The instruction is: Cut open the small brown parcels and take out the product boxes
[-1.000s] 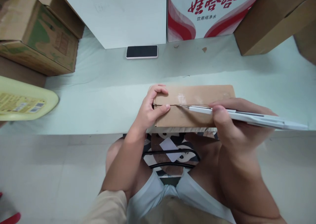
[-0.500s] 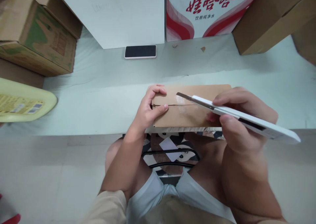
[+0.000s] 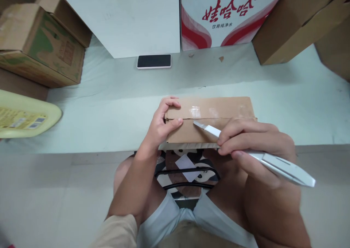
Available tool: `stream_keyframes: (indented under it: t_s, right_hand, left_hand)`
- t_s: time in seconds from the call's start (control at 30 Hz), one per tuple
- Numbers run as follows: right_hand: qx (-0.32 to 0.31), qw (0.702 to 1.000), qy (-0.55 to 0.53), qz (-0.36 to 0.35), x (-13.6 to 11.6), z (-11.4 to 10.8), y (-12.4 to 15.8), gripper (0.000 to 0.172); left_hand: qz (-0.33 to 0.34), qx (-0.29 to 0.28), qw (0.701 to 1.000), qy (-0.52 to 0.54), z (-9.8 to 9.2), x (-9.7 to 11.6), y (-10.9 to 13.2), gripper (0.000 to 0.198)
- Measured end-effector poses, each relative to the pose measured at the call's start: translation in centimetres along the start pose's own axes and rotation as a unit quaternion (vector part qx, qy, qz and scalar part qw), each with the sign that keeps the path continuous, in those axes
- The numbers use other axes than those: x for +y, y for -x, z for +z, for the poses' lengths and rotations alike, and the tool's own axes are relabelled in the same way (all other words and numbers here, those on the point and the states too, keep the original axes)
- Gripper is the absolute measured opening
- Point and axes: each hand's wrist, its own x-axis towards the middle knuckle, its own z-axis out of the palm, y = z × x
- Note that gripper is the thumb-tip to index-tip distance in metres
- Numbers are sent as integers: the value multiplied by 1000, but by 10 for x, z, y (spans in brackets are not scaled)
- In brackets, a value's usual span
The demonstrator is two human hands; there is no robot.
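A closed brown cardboard box (image 3: 213, 107) lies at the table's front edge, with a seam along its top and bits of clear tape by the seam. My left hand (image 3: 164, 122) grips the box's left end, thumb on top and fingers curled over the back corner. In my right hand (image 3: 254, 142) is a white utility knife (image 3: 287, 168), its blade out and pointing left. The blade tip is over the top of the box, just on the near side of the seam; whether it touches is unclear.
A phone (image 3: 154, 61) lies behind the box. Farther back stand a white panel (image 3: 123, 18), a white-and-red carton (image 3: 218, 33) and a tall brown carton (image 3: 287, 33). At left are a printed carton (image 3: 54, 51) and a yellow bottle (image 3: 32, 113) on the table (image 3: 109, 120).
My right hand has moved left and nearer to me, and the knife has turned in it. The blade tip has gone from beyond the seam to its near side. My left hand keeps its grip.
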Motion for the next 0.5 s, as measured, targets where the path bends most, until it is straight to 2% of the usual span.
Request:
stream_keyframes:
  t_s: [0.37, 0.5]
  right_hand:
    - [39, 998, 40, -18, 1, 4, -3, 21]
    - [54, 997, 52, 4, 2, 6, -2, 23]
  left_hand:
    - [-20, -3, 1000, 10, -3, 0, 0, 46]
    - [-19, -3, 1000, -3, -3, 0, 0, 46]
